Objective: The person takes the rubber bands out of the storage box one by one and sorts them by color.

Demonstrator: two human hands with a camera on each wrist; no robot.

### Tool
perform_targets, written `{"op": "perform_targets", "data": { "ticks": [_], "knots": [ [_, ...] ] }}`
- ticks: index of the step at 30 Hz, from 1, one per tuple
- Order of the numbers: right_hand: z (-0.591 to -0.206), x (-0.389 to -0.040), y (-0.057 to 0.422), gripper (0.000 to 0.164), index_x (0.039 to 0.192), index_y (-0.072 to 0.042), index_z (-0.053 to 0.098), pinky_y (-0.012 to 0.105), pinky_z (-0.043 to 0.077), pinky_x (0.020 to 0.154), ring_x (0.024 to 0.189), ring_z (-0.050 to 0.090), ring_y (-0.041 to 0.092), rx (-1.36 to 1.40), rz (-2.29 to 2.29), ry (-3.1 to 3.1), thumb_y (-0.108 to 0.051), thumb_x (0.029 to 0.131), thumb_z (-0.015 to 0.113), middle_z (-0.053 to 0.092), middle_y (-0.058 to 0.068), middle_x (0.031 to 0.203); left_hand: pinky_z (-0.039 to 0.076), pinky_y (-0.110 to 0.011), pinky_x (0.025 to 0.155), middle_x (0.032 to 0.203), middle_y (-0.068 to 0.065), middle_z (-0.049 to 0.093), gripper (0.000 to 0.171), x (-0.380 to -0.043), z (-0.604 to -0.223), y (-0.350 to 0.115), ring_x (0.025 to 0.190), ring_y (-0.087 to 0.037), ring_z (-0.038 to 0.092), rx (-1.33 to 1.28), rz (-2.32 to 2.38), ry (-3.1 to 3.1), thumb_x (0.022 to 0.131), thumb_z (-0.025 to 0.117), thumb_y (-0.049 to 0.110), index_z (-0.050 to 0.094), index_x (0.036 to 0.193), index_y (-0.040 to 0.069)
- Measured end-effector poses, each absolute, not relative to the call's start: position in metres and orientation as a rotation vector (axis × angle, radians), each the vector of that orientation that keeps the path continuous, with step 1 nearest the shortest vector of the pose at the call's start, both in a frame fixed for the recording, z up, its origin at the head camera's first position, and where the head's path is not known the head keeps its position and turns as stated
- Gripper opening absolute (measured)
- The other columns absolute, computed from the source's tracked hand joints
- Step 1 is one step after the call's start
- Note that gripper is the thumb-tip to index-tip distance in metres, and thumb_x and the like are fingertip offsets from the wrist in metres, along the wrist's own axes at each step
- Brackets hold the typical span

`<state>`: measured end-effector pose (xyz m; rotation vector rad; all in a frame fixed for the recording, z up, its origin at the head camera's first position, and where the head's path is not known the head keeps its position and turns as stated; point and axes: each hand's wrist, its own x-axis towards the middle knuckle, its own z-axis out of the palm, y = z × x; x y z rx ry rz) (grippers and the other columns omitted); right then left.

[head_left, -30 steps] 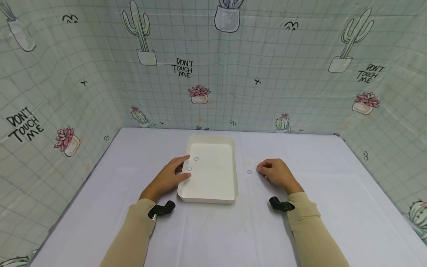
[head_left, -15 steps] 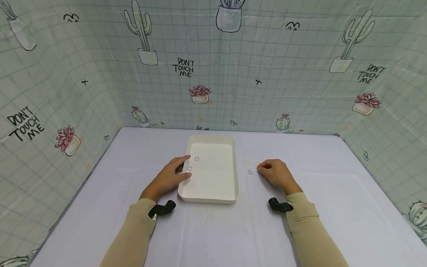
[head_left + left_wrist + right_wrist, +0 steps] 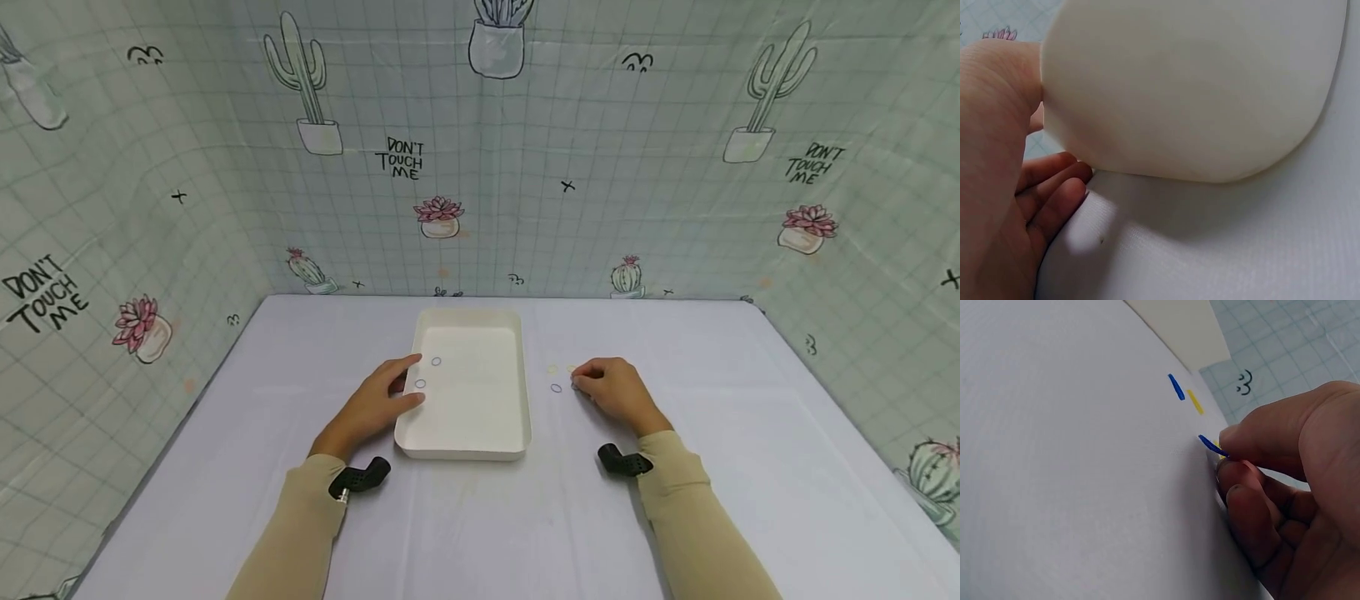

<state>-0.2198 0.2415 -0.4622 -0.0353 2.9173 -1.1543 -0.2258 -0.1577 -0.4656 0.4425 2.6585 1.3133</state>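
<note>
My left hand grips the left wall of a shallow white tray, its thumb and forefinger over the rim. In the left wrist view, other fingers curl at the tray's lower edge. Two thin blue rubber bands lie inside the tray near that hand. To the right of the tray, my right hand pinches a blue rubber band between thumb and forefinger, close over the table. Just beyond the fingertips lies a yellow rubber band, partly hidden in the right wrist view.
Between tray and right hand, another blue rubber band and a yellow one lie on the white-covered table. A grid-patterned curtain with cactus drawings encloses the back and sides. Each wrist wears a black camera mount.
The head view has shifted slightly, so everything sits a little differently in frame. Both hands, the tray and the bands otherwise keep their places.
</note>
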Motion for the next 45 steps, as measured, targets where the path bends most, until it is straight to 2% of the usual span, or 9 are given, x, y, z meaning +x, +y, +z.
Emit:
{"op": "perform_targets", "data": {
  "ticks": [10, 22, 31, 36, 45],
  "knots": [
    [-0.4575, -0.2235, 0.245, 0.02, 0.11, -0.004, 0.072, 0.032, 0.052, 0.066, 0.075, 0.06, 0.021, -0.002, -1.3, 2.859, -0.017, 0.097, 0.063, 0.067, 0.007, 0.085, 0.039, -0.05, 0.107, 0.149, -0.012, 0.043, 0.068, -0.2285, -0.4638, -0.1595, 0.125, -0.03, 0.051, 0.46, 1.333, 2.667, 0.094, 0.069, 0.029, 0.041, 0.155, 0.018],
    [-0.4611, -0.2245, 0.2469, 0.025, 0.115, -0.001, 0.07, 0.029, 0.055, 0.064, 0.077, 0.061, 0.021, 0.047, -1.547, 2.714, -0.018, 0.099, 0.062, 0.067, 0.011, 0.088, 0.039, -0.05, 0.108, 0.151, -0.013, 0.041, 0.067, -0.2281, -0.4658, -0.1597, 0.128, -0.031, 0.05, 0.444, 1.323, 2.671, 0.094, 0.068, 0.029, 0.04, 0.155, 0.018],
    [-0.462, -0.2228, 0.2436, 0.026, 0.114, 0.002, 0.068, 0.029, 0.053, 0.06, 0.067, 0.057, 0.018, 0.044, -1.674, 2.657, -0.018, 0.099, 0.063, 0.064, 0.011, 0.084, 0.039, -0.049, 0.108, 0.151, -0.012, 0.042, 0.067, -0.2252, -0.4643, -0.1614, 0.127, -0.03, 0.05, 0.438, 1.338, 2.659, 0.094, 0.069, 0.028, 0.041, 0.154, 0.019],
    [-0.4602, -0.2238, 0.2426, 0.029, 0.115, 0.003, 0.068, 0.029, 0.053, 0.059, 0.067, 0.057, 0.017, 0.049, -1.713, 2.645, -0.021, 0.1, 0.063, 0.066, 0.012, 0.086, 0.039, -0.049, 0.108, 0.15, -0.013, 0.043, 0.066, -0.2258, -0.4637, -0.1622, 0.126, -0.03, 0.05, 0.451, 1.344, 2.666, 0.095, 0.068, 0.028, 0.041, 0.154, 0.018],
    [-0.4569, -0.2202, 0.2432, 0.04, 0.122, 0.006, 0.064, 0.028, 0.053, 0.064, 0.08, 0.059, 0.016, 0.131, -1.879, 2.472, -0.027, 0.101, 0.063, 0.068, 0.01, 0.096, 0.038, -0.048, 0.108, 0.151, -0.013, 0.042, 0.066, -0.2275, -0.4675, -0.1595, 0.128, -0.03, 0.05, 0.478, 1.352, 2.651, 0.095, 0.068, 0.028, 0.041, 0.154, 0.018]
  ]
}}
